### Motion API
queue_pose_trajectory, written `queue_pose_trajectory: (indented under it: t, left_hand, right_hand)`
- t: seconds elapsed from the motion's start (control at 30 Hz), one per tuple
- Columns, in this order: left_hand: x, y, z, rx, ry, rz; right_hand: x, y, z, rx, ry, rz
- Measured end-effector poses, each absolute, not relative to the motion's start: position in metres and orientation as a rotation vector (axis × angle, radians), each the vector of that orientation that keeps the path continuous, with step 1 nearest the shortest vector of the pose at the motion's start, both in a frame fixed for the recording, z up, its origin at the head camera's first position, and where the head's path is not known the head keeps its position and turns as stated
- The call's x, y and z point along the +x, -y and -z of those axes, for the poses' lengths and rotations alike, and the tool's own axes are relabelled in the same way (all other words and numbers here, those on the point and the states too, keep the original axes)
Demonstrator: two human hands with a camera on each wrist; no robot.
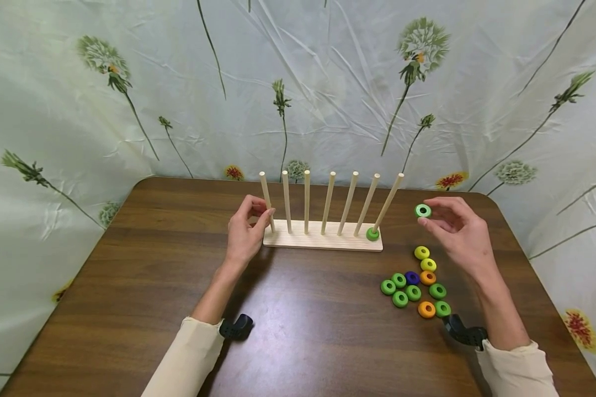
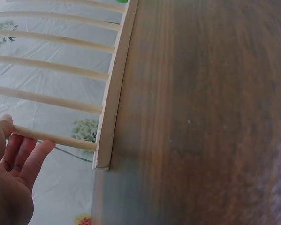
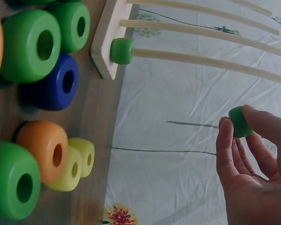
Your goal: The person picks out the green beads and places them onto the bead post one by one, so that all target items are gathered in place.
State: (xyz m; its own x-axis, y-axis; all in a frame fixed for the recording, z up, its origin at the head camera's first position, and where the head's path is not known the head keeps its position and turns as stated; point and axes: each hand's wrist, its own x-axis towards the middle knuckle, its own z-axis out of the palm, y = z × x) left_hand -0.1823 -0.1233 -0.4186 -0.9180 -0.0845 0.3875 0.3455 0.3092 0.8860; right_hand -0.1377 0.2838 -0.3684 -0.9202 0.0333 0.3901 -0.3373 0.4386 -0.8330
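A pale wooden stand [image 1: 323, 241] with a row of several upright pegs sits toward the back of the table. My left hand [image 1: 245, 229] pinches the leftmost peg [image 2: 60, 138] between thumb and fingers. Around the foot of the rightmost peg [image 1: 388, 203] lies a green ring [image 1: 372, 235]. To the right of that peg and apart from it, my right hand [image 1: 459, 234] holds another green ring [image 3: 240, 122] in the air, pinched between thumb and fingertips. Its hole shows in the head view.
Loose rings lie on the brown table [image 1: 308, 325] at the right: several green ones [image 1: 400, 299], yellow ones [image 1: 421, 252], orange ones [image 1: 426, 309] and a blue one [image 1: 412, 278]. A flower-patterned cloth [image 1: 328, 82] hangs behind the table.
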Motion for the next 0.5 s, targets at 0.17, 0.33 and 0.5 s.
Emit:
queue_pose_trajectory:
  t: [0.17, 0.33, 0.5]
  left_hand:
    - [-0.182, 0.123, 0.419, -0.233, 2.215, 1.646]
    - [-0.182, 0.123, 0.419, -0.233, 2.212, 1.645]
    - [-0.182, 0.123, 0.419, -0.235, 2.213, 1.635]
  right_hand:
    - [-0.138, -0.278, 0.362, 0.253, 2.289, -1.542]
    - [-0.135, -0.273, 0.356, 0.231, 2.319, -1.439]
    - [-0.136, -0.271, 0.352, 0.217, 2.310, -1.395]
